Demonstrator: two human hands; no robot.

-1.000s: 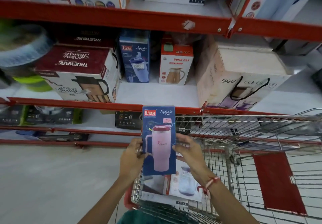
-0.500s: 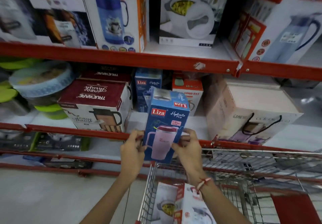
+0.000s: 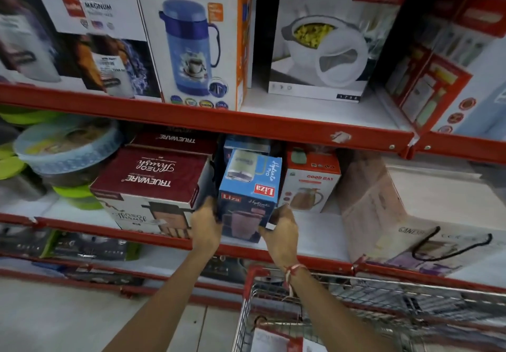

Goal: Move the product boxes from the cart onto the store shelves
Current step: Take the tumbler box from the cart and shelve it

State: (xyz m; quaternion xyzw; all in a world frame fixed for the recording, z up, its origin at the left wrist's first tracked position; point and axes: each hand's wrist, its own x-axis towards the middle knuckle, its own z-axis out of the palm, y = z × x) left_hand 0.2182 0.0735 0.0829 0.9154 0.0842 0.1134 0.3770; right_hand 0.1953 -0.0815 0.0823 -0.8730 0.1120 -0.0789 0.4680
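Red-framed store shelves (image 3: 301, 130) with white boards fill the view, stacked with boxed kitchenware. On the middle shelf board (image 3: 315, 231), a blue Liza box (image 3: 250, 190) stands between the two hands, its base at the front of the board, just behind the red edge. It leans a little, top tipped back under the upper beam, so its top face with the red logo shows.

Left of the Liza box, touching or nearly so, sits a maroon-and-white Trueware box (image 3: 153, 184); a second Trueware box (image 3: 175, 141) lies behind that one. Right of the Liza box stands a white and orange Good Day box (image 3: 312, 184), and farther right a large pale carton (image 3: 405, 214) lies tilted. Behind the Liza box another blue box (image 3: 246, 146) is partly hidden. Above the Liza box, on the upper shelf, stands a tall Tea Express flask box (image 3: 191, 36).

The left hand (image 3: 205, 225) presses against the Liza box's lower left side, fingers wrapped round its edge. The right hand (image 3: 282, 228), a red and white thread at the wrist, clasps the lower right corner. Each grip is pressed onto the box, pinching it from both sides.

Below the Liza box, the wire cart (image 3: 356, 310) with a red corner stands against the shelves, holding a white carton (image 3: 273, 340), blurred.
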